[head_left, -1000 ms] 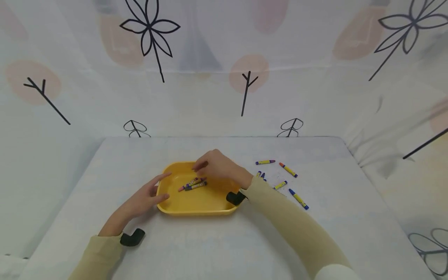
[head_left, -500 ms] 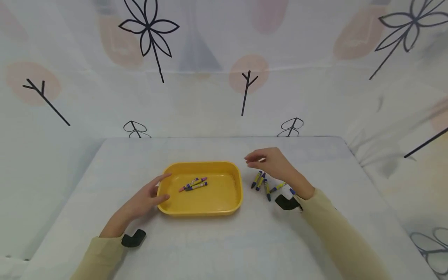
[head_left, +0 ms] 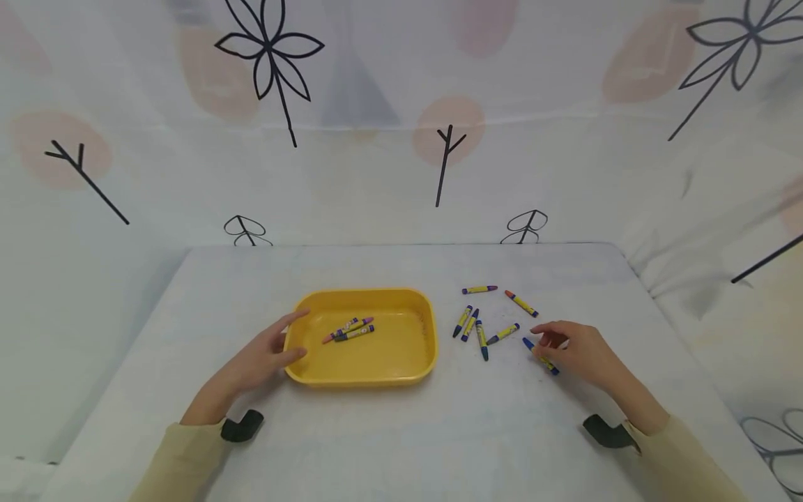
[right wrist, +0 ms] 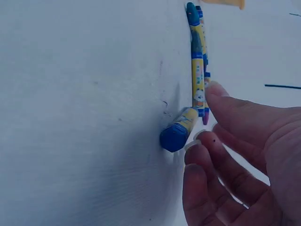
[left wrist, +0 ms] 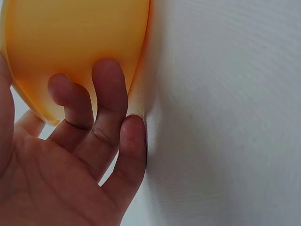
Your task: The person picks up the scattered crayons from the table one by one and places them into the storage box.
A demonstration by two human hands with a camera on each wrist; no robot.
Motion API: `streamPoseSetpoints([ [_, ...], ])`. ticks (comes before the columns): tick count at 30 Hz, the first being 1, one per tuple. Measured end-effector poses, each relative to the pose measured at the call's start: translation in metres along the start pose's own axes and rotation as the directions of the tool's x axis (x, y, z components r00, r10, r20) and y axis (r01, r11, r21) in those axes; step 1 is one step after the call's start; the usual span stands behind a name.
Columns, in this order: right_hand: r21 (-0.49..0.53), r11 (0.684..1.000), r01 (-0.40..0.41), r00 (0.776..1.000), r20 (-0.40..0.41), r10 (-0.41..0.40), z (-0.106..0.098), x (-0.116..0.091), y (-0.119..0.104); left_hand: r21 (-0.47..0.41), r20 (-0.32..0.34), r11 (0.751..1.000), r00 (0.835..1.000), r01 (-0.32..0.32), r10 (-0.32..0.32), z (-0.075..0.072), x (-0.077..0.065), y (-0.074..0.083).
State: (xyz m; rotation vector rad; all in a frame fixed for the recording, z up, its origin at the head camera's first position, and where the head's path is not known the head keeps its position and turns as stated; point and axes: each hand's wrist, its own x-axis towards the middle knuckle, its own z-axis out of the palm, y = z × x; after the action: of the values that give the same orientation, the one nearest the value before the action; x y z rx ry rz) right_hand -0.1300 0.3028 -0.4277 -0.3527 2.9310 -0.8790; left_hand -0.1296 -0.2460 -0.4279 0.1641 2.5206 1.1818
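A yellow tray (head_left: 366, 373) holds three crayons (head_left: 355, 333) in its left half. My left hand (head_left: 254, 359) grips the tray's left end, thumb and forefinger over the rim; in the left wrist view other fingers (left wrist: 109, 84) lie against its outer wall. My right hand (head_left: 580, 352) is over a blue crayon (head_left: 550, 366) at the right, thumb and fingers apart around it. In the right wrist view the blue crayon (right wrist: 173, 137) lies on the cloth just beyond the fingertips, with nothing pinched between them.
Between tray and right hand lie several loose crayons (head_left: 482, 341), some touching. Farther back are a purple crayon (head_left: 479, 289) and an orange crayon (head_left: 521, 304). A white cloth (head_left: 376, 446) covers the table, and a patterned cloth (head_left: 376, 188) hangs behind it.
My right hand has left the tray, passed over the loose crayons and come down to the right at the blue crayon. The left hand and tray stay in place.
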Motion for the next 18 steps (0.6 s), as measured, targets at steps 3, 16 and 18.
streamPoseSetpoints([
  [3,-0.029,0.998,-0.058,0.997,0.049,0.059,0.0023,-0.0064,0.0008,0.007,-0.003,1.000,1.000,0.009,-0.009,-0.0006,-0.0002,0.0003],
  [16,-0.097,0.993,-0.065,0.995,0.071,0.072,0.0016,-0.0101,-0.0034,-0.032,0.019,0.999,0.999,-0.039,0.040,-0.0011,0.0001,-0.0023],
  [18,-0.102,0.993,-0.063,0.994,0.079,0.071,0.0006,-0.0098,-0.0037,-0.022,0.017,0.999,0.999,-0.036,0.036,-0.0010,-0.0002,-0.0020],
])
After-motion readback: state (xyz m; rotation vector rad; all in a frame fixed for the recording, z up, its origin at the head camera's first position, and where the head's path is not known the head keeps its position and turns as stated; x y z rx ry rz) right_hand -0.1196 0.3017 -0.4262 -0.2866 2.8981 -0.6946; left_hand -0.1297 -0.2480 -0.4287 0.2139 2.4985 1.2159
